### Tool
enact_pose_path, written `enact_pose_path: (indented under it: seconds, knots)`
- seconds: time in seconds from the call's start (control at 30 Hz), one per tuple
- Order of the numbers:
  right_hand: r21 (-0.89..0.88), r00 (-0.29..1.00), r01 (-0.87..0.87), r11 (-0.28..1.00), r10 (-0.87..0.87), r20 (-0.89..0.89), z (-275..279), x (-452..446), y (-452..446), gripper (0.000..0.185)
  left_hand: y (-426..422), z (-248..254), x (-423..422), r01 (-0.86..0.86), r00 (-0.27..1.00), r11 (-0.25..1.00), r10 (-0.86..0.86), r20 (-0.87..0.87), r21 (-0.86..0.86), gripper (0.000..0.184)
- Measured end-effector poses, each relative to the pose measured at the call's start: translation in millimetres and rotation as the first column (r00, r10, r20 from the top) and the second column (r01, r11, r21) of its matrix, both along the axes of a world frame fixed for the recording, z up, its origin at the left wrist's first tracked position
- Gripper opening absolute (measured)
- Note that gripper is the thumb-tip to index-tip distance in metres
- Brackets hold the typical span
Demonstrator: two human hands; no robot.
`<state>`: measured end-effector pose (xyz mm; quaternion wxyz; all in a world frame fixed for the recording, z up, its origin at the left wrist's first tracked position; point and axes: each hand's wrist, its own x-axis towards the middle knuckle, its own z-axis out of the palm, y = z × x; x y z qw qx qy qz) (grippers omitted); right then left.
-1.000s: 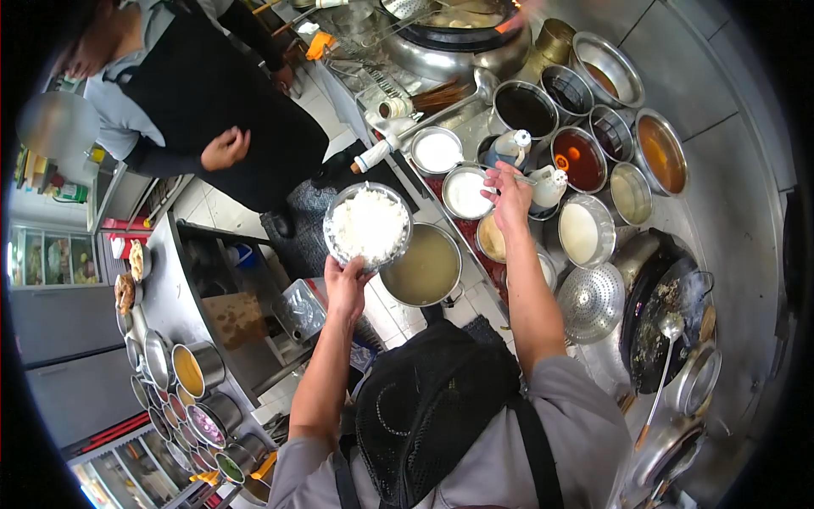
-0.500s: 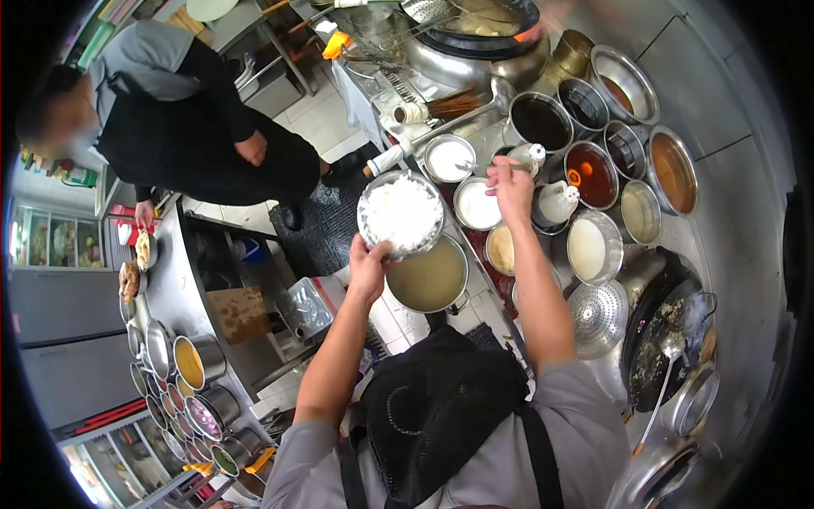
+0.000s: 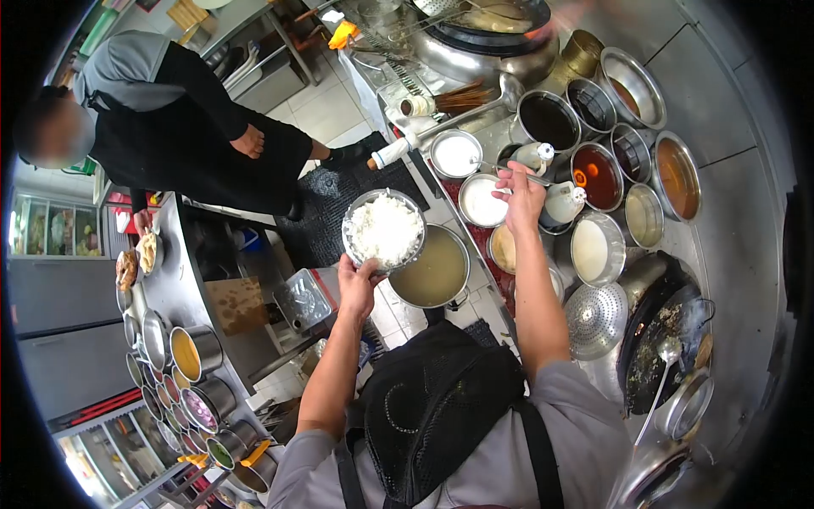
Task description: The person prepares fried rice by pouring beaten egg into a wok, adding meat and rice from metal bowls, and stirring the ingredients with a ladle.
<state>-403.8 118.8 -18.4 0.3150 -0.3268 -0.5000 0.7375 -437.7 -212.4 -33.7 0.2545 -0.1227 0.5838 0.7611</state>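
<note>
The left hand (image 3: 358,283) grips the rice bowl (image 3: 410,259) by its near edge.

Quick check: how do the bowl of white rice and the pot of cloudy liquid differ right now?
The bowl of white rice is held at its rim by the left hand; no hand touches the pot of cloudy liquid. The bowl is heaped with pale grains, while the pot holds yellowish liquid. Both are round and open-topped.
</note>
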Motion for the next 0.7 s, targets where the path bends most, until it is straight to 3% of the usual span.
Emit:
enact_pose_path:
  seconds: [0.53, 0.67, 0.7]
  knots:
    - [-0.117, 0.994, 0.038, 0.992, -0.049, -0.093, -7.1, 17.6, 1.3, 0.033, 24.2, 6.3, -14.6, 0.025, 1.000, 0.997, -0.023, -0.021, 0.072, 0.034]
    - [-0.148, 0.983, -0.110, 0.983, 0.086, -0.162, 20.4, 28.8, -0.7, 0.034, 44.1, 3.9, -29.0, 0.039, 0.998, 0.999, -0.038, -0.048, 0.019, 0.035]
    - [-0.067, 0.989, -0.090, 0.994, 0.082, -0.126, 20.5, 29.8, 1.1, 0.034, 50.7, 4.2, -34.8, 0.067, 0.997, 0.997, -0.065, -0.043, 0.047, 0.035]
